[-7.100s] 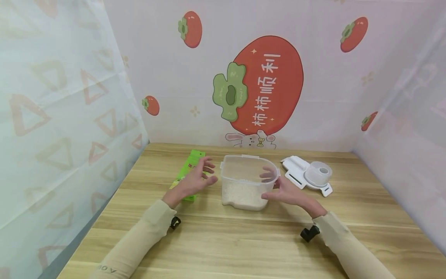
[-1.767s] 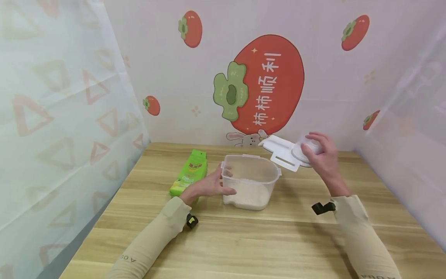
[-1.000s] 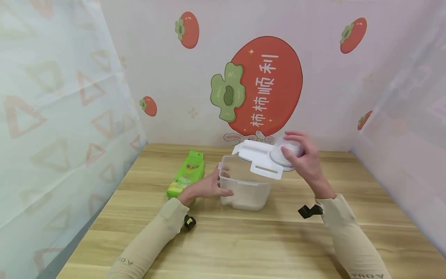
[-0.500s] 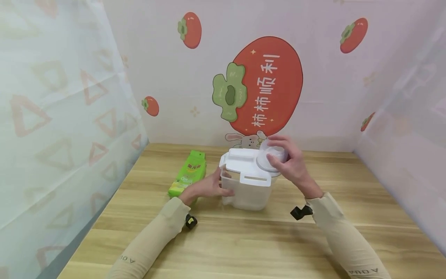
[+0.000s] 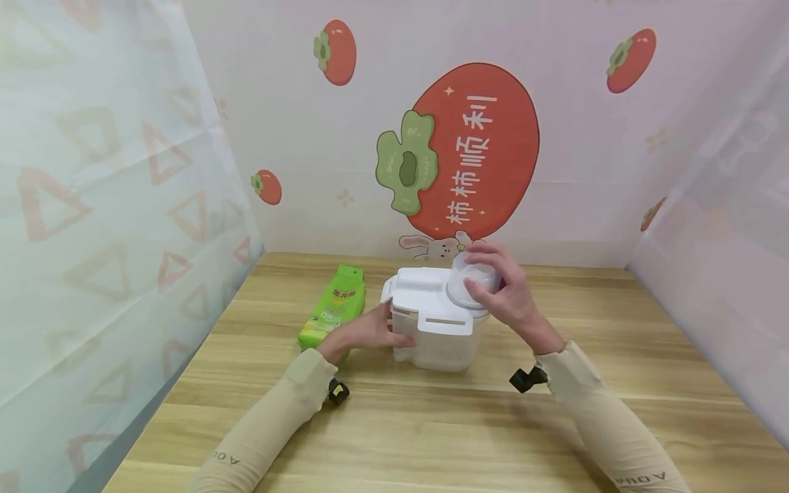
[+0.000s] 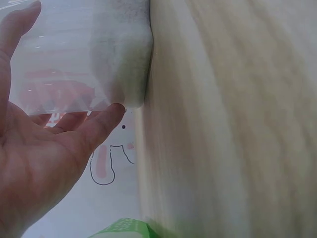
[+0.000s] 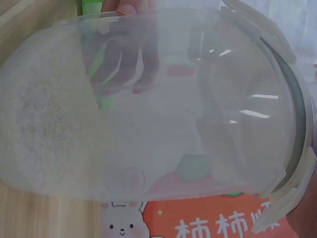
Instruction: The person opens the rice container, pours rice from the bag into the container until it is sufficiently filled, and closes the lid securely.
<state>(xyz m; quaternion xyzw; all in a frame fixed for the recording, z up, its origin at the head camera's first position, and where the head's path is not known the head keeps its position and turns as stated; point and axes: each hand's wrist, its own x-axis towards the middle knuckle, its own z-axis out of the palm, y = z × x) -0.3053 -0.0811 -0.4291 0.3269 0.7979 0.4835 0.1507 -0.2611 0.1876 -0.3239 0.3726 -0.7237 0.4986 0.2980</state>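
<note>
A clear plastic container [image 5: 440,346] with white rice in its bottom stands mid-table. A white lid [image 5: 422,301] lies on its rim. My right hand [image 5: 496,294] grips the round clear cap [image 5: 471,282] at the lid's right end. My left hand [image 5: 370,332] clasps the container's left corner, thumb on the front wall and fingers on the side. The left wrist view shows that palm [image 6: 39,163] against the clear wall [image 6: 79,59]. In the right wrist view the container [image 7: 163,109], its rice [image 7: 44,124] and the left fingers [image 7: 124,49] behind the wall are visible.
A green packet [image 5: 335,308] lies on the wooden table [image 5: 401,431] just left of my left hand. Printed curtain walls close in the left, back and right. The table's front and right parts are bare wood.
My right hand carried the lid from the right onto the container and lowered it onto the rim. My left hand stayed on the container's left side.
</note>
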